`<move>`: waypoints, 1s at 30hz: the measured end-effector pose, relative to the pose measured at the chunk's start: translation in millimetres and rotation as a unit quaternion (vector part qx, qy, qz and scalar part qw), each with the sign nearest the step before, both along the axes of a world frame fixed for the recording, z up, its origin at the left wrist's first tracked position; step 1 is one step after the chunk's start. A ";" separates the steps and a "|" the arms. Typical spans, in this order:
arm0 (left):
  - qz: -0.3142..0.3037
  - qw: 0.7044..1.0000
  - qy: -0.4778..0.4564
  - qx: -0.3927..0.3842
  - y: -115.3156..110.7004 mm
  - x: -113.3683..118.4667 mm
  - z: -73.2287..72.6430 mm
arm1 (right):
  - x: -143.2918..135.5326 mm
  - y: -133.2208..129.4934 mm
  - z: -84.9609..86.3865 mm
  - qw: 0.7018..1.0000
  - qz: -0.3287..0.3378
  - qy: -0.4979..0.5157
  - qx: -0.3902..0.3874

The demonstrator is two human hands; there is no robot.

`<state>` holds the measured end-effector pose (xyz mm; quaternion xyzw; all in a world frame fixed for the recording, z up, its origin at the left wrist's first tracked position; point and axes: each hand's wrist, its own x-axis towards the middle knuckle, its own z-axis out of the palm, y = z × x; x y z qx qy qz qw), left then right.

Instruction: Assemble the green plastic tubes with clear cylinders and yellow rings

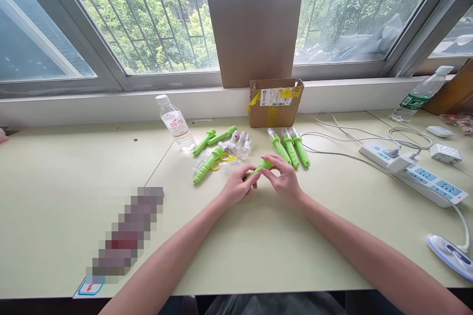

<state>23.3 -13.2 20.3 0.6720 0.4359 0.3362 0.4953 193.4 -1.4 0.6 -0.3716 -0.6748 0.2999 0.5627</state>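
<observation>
Over the middle of the table, a green plastic handle (pixel 264 164) is held between both hands. My left hand (pixel 238 186) is closed around its lower part, which the fingers partly hide. The fingers of my right hand (pixel 284 177) pinch the wider collar end. Beyond my left hand lie loose green handles (pixel 207 166), clear plastic covers (pixel 201 161), yellow rings (pixel 225 156) and small white-and-clear pieces (pixel 235 136). Just past my right hand, three green sticks with clear tops (pixel 289 146) lie side by side.
A water bottle (pixel 176 123) stands behind the loose parts, and an open cardboard box (pixel 275 108) is against the wall. To the right are a power strip (pixel 414 172), cables, a white oval device (pixel 451 256) and another bottle (pixel 419 94). A blurred object (pixel 129 231) lies left.
</observation>
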 end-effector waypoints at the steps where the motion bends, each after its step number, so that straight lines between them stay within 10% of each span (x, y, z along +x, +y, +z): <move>1: 0.001 1.000 -0.002 -0.001 0.0 0.1 0.3 | -0.6 0.1 -1.1 1.000 -0.001 0.004 -0.004; 30: 0.022 0.998 -0.038 -0.051 -2.1 -1.9 7.2 | -4.3 -0.1 -4.2 0.989 0.010 0.134 -0.057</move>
